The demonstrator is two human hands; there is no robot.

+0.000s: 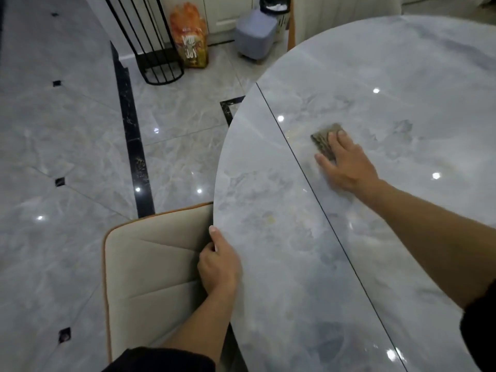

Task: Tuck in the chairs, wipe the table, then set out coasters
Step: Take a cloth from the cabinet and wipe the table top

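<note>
Cream chair (150,264) tucked; we wipe the grey marble table (295,264), flat right hand (346,162) pressing a brown cloth (323,138), left hand (218,264) gripping its rim; coasters remain.

A grey-brown cloth (323,140) lies flat on the glossy grey table (281,264) beside its seam; 1 beige chair (150,264) sits under its left edge.

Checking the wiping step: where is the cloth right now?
Head view, right of centre: the cloth lies flat on the table under the right hand, just right of the tabletop's dark seam.
</note>
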